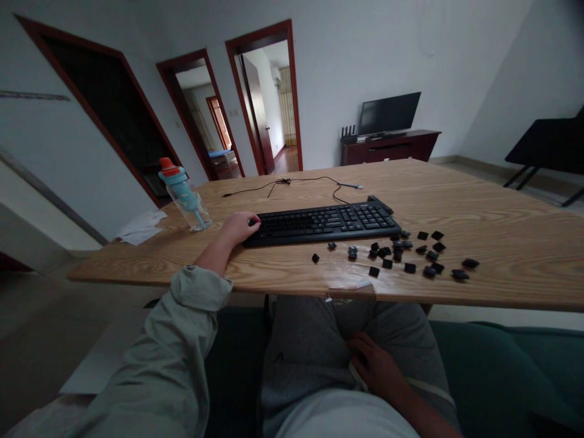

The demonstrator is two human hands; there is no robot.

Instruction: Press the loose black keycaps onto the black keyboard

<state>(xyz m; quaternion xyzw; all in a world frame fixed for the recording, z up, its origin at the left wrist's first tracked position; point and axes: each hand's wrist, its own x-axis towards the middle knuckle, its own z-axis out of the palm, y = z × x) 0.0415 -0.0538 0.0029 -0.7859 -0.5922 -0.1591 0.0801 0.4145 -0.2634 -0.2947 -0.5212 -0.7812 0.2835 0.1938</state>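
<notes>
A black keyboard (319,222) lies on the wooden table (274,267); the left part of its key field looks darker, as if without keycaps. My left hand (239,227) is at the keyboard's left end, fingers closed in a pinch, and anything between the fingertips is hidden. Several loose black keycaps (409,267) are scattered in front of the keyboard's right half, with one keycap (316,258) apart to the left. My right hand (371,365) rests on my lap below the table edge, fingers curled, and it is too dark to tell what they hold.
A clear bottle with a red and blue lid (185,194) stands at the left, near white tissues (141,227). A thin black cable (303,179) lies behind the keyboard. Across the room a monitor (390,114) stands on a dark red cabinet (420,146).
</notes>
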